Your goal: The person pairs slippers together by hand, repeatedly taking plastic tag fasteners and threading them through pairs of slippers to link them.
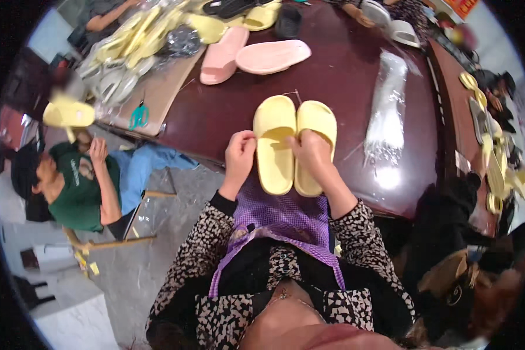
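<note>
**Yellow pair lined up, not bagged; loose slippers left around it**

Head view: two yellow slippers, left one (276,166) and right one (325,116), side by side, toes away from the wearer, at the near edge of the dark red table (344,73). Left hand (239,157): fingers drawn in narrow at the left slipper's outer edge; can't tell if they grip. Right hand (314,153): at the right slipper's strap opening, fingertips hidden, grip unclear.

Status, my read: pairing done; any fastening can't be confirmed. More slippers look left to handle.

Counts: 2 yellow at the hands, 2 pink slippers (274,57), 1 bundle of clear strands (386,99), 1 teal item (139,116). Slipper heap (137,35), far left: overlapping, partly under plastic, not countable.
</note>
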Demonstrator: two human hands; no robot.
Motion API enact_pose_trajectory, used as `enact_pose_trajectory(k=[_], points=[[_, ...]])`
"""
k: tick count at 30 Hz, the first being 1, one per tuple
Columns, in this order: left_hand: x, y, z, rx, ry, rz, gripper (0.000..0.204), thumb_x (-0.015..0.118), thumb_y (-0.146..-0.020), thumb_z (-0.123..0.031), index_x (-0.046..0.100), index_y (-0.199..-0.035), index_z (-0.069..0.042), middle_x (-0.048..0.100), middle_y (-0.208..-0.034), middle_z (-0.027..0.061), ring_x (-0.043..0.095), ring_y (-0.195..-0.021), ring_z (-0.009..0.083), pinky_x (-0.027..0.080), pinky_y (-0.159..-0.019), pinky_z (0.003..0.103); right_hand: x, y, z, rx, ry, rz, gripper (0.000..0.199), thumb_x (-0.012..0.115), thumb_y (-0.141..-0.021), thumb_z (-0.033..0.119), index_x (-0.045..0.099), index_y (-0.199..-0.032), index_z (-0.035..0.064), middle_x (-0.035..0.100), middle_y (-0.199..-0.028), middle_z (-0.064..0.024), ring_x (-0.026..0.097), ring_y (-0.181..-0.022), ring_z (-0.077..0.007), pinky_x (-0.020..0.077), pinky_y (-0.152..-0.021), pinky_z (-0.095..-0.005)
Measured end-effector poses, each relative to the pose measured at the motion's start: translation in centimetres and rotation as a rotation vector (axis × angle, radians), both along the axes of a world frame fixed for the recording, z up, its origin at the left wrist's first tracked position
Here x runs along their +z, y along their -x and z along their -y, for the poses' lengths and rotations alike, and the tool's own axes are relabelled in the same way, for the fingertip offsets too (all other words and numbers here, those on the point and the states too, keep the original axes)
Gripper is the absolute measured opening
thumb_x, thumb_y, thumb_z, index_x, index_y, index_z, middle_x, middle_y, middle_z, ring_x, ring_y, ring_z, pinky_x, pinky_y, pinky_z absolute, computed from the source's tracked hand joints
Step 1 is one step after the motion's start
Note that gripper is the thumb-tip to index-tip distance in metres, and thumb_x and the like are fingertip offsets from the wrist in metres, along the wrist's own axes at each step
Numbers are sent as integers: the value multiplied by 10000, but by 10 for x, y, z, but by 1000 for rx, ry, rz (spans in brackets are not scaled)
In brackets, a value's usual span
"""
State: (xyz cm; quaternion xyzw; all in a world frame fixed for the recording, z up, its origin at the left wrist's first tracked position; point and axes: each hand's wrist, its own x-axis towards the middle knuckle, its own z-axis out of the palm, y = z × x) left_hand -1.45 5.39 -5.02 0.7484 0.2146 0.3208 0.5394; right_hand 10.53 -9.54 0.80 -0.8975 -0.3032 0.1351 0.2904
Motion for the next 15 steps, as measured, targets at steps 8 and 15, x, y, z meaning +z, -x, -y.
enact_pose_trajectory(k=[8,15], points=[[2,-6,8,-130,251,6,174,497,-935,-113,556,-1028,22,595,-878,45,546,-794,93,455,-733,241,-13,-27,27,-75,-151,220,280,567,-831,261,585,-739,-4,621,-674,-189,623,-614,-318,498,-637,-431],[-9,-13,10,-125,293,17,176,500,-931,-106,552,-1032,27,596,-932,53,569,-808,120,475,-745,251,25,-122,72,71,160,477,190,561,-807,208,623,-777,30,613,-646,-143,615,-594,-258,514,-588,-384]])
